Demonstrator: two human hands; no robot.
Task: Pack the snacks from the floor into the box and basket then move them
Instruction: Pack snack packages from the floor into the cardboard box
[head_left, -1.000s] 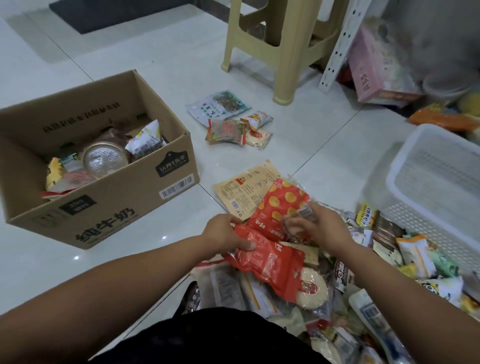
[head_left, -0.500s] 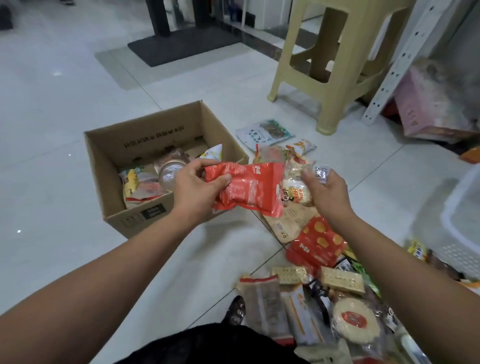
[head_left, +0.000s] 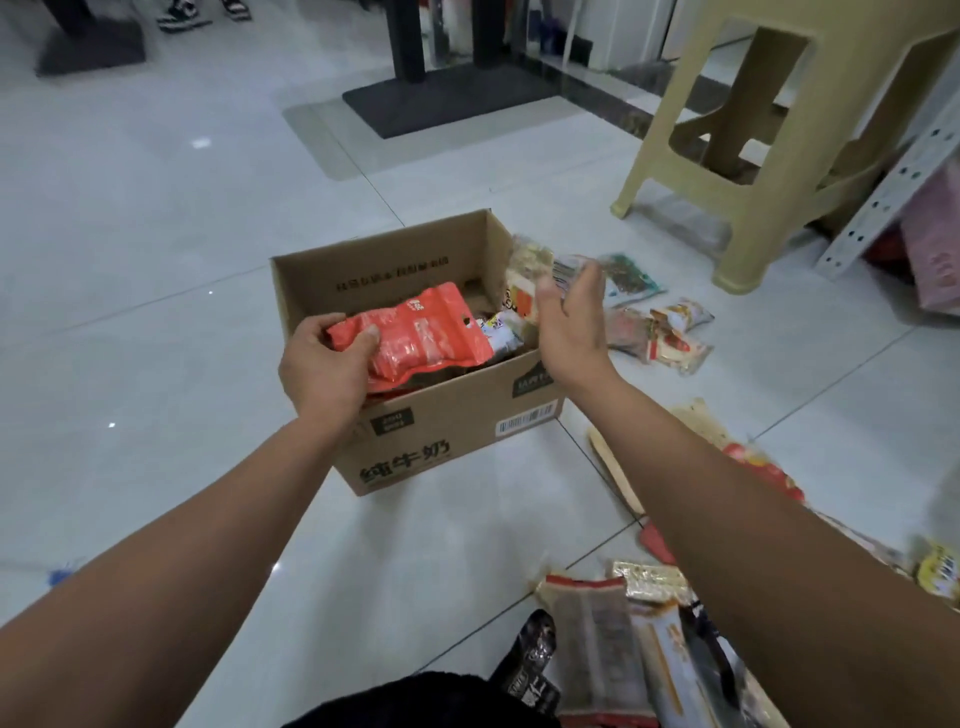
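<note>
Okay, my left grip (head_left: 324, 364) curls round a red pouch (head_left: 421, 332), low over the open cardboard box (head_left: 452, 431) on the floor, other snacks inside it. My right grip (head_left: 571, 322) pinches small packets (head_left: 530, 280), blurred, above the box's right rim. Loose snacks (head_left: 660, 332) lie just right of the box; a snack pile (head_left: 613, 634) sits nearer me.

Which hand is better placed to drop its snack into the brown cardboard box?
Probably left: the left hand holds the red plastic pouch squarely over the box; the right hand grips pale packets above its right rim.
</note>
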